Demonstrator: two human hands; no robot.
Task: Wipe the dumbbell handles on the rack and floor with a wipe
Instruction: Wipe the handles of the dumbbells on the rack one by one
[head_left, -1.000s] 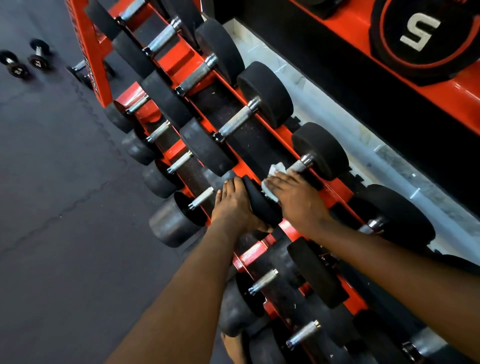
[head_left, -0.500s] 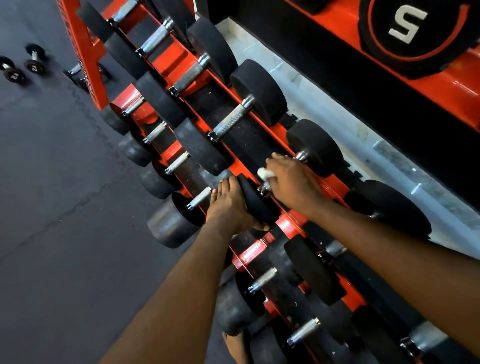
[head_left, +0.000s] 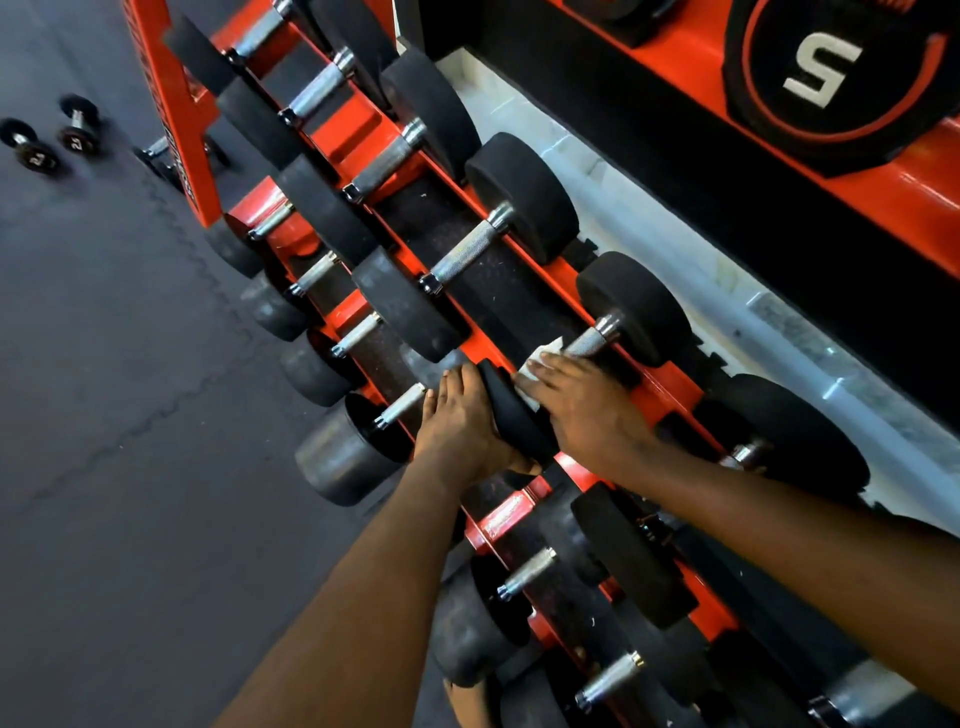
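Two hands work one dumbbell on the rack's (head_left: 670, 384) upper tier. The left hand (head_left: 457, 415) clasps its near head (head_left: 511, 415), likely to stop it rolling, while the right hand (head_left: 587, 410) curls round the wipe (head_left: 540, 364) on the steel handle (head_left: 587, 343). Farther off, two small dumbbells (head_left: 47, 135) lie on the floor, probably for later.

Head view, close above rack (head_left: 176, 119)
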